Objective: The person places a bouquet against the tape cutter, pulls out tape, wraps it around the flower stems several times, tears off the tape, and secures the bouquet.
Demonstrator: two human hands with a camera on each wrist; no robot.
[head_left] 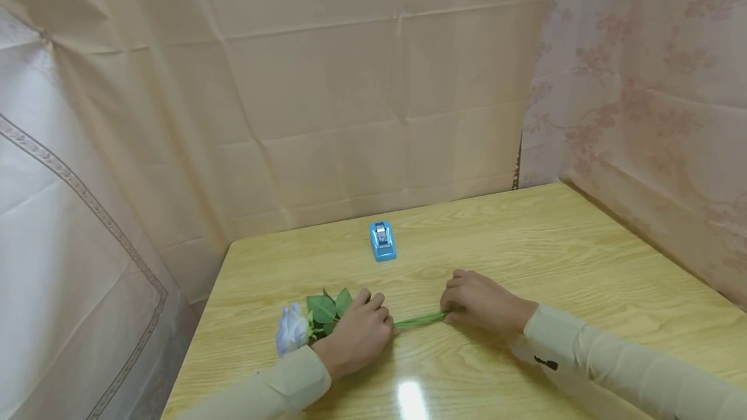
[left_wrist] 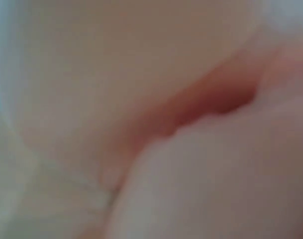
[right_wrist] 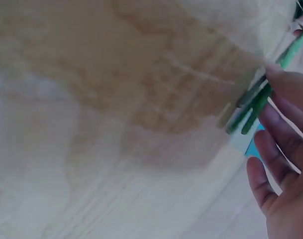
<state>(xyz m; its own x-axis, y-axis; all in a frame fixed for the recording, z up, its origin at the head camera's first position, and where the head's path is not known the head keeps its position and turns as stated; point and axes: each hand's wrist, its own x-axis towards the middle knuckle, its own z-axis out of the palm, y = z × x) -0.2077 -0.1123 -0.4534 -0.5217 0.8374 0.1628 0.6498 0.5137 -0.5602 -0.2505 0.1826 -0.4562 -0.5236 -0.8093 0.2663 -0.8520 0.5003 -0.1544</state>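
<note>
Creased beige cloth (head_left: 327,83) hangs behind a wood-grain table (head_left: 525,238) bearing 1 bright reflection (head_left: 412,400).

1. Two hands were in view: one left hand (head_left: 360,332) and one right hand (head_left: 481,301).
2. Two sleeves (head_left: 294,382) showed, one on each arm.
3. There was one pale blue blossom (head_left: 293,330).
4. At least three green leaves (head_left: 321,308) could be counted, with some overlap hiding the exact total.
5. At least two green stems (head_left: 420,321) showed; their exact number was unclear.
6. One blue tape dispenser (head_left: 382,241) was present.
7. There was one table (head_left: 525,238).
8. At least two cloths (head_left: 362,83) hung around.
</note>
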